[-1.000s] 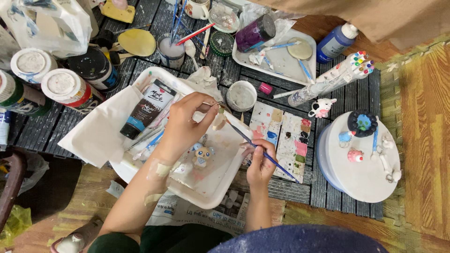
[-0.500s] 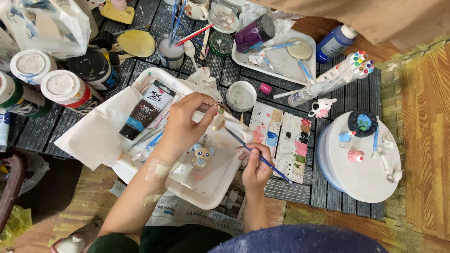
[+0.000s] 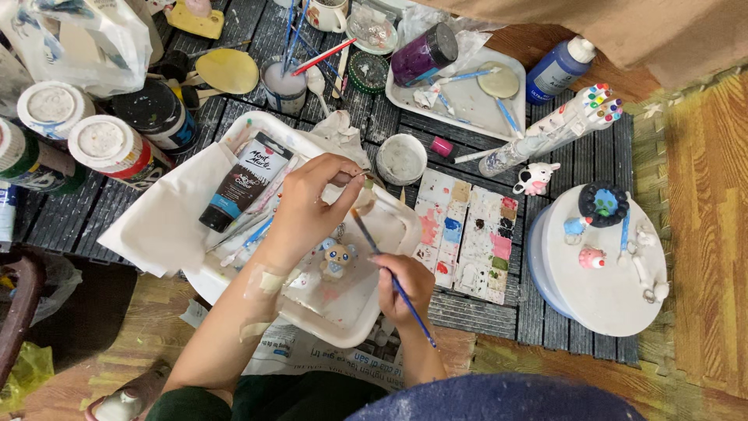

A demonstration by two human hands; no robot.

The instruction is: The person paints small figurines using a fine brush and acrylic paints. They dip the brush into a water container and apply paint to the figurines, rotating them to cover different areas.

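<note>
Dark slatted tabletop carries our white plastic tray. Our left hand pinches a small pale clay piece at its twelve o'clock, while right hand fingers grip the blue-handled paintbrush; short, light strokes seem best.

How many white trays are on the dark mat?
2. One white tray lies under both hands, with a small figurine and paint tube in it; the other sits at the top, right of centre, beside the blue bottle. More may be hidden.
</note>
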